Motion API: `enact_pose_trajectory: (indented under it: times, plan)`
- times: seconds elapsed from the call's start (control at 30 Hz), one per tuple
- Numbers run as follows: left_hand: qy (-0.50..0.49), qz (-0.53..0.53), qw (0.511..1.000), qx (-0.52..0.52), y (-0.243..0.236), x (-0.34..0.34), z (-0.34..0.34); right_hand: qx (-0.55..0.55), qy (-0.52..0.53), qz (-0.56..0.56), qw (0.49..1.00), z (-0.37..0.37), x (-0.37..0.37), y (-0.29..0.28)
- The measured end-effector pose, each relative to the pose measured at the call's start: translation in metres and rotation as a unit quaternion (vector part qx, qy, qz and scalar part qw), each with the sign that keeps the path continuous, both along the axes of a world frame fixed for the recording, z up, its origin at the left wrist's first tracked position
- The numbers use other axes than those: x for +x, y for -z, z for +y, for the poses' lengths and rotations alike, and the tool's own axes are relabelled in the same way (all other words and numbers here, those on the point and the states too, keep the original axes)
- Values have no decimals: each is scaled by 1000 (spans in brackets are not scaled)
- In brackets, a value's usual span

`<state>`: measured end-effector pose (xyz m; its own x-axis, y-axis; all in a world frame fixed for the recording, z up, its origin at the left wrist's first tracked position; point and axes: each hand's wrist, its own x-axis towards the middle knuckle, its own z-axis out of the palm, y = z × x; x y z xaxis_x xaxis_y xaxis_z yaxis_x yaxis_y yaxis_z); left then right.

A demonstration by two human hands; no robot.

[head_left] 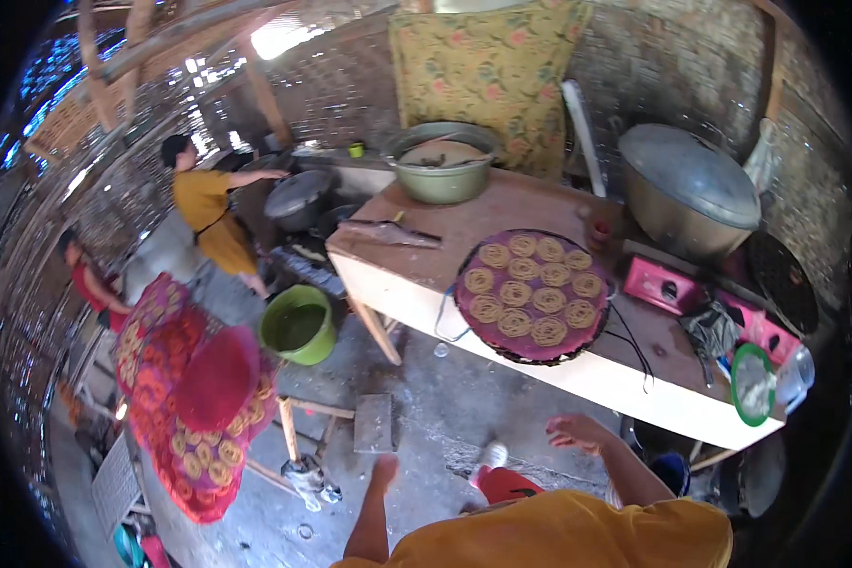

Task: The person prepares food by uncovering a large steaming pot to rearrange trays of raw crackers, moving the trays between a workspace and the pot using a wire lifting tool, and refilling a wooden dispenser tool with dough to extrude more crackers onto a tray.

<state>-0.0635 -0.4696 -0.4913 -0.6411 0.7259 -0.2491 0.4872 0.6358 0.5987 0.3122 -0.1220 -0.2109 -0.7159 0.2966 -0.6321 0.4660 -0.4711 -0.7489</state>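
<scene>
My left hand [383, 470] hangs low over the concrete floor, near a small stool, its fingers mostly out of sight. My right hand [577, 432] is open below the wooden table's pale front edge [672, 402], fingers apart and slightly curled, touching nothing visible. Above it on the table [407, 265], a round dark-rimmed tray [466, 303] with a purple surface holds several yellowish noodle-like coils [549, 330].
A person in yellow [204, 208] reaches toward a dark pot [293, 199]; another in red [95, 289] is farther left. A green bucket [308, 341], a red cloth-covered surface [199, 492] and the stool [374, 423] stand low. The table also bears a basin [442, 183], large pot [691, 199] and pink stove [658, 284].
</scene>
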Motion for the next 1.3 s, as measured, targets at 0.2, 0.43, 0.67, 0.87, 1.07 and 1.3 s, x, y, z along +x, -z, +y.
enact_pose_trajectory:
  times: [0.2,0.43,0.67,0.87,1.07,1.3]
  plan:
    - [-143,-344,852,369,-212,-82,247,90,13,-38,995,55,16,6]
    - [132,357,916,125,-325,-186,395,12,30,-11,999,72,2,77]
    - [194,567,800,36,-281,-295,516,96,-117,-131,980,100,-46,82]
    - [354,433,820,-122,-310,-278,573,142,-23,-153,978,90,-24,55]
    - [285,365,859,217,-373,-301,532,130,17,-63,989,29,-33,-14]
    - [230,-116,805,535,-529,-162,432,471,112,117,867,5,-137,-133]
